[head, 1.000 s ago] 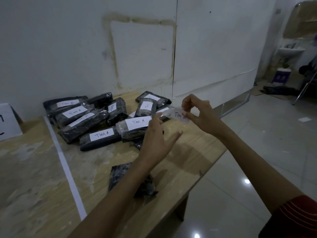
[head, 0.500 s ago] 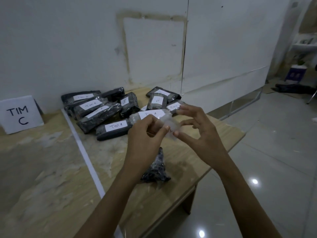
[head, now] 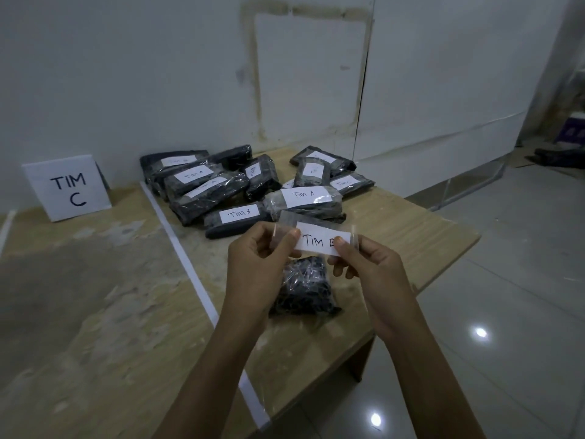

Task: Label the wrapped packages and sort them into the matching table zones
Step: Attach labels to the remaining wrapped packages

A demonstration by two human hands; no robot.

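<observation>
A white paper label [head: 318, 241] reading "TIM B", stuck to a strip of clear tape, is stretched flat between my two hands above the table. My left hand [head: 258, 261] pinches its left tape end and my right hand [head: 364, 264] pinches its right end, thumb covering the last letter. Directly under the label lies a black wrapped package [head: 304, 288] with no label, on the wooden table [head: 411, 236]. Behind it a heap of several labelled black packages [head: 221, 188] fills the far part of the same zone; the nearest ones read "TIM A".
A white tape line [head: 190, 274] runs across the table and splits it into zones. A white "TIM C" sign [head: 67, 187] leans against the wall in the left zone. The table's right edge drops to a glossy tiled floor [head: 506, 312].
The head view swung left, which brought the "TIM C" sign into sight. My hands came lower over the unlabelled package, and the label, crumpled between the fingers before, is now pulled flat.
</observation>
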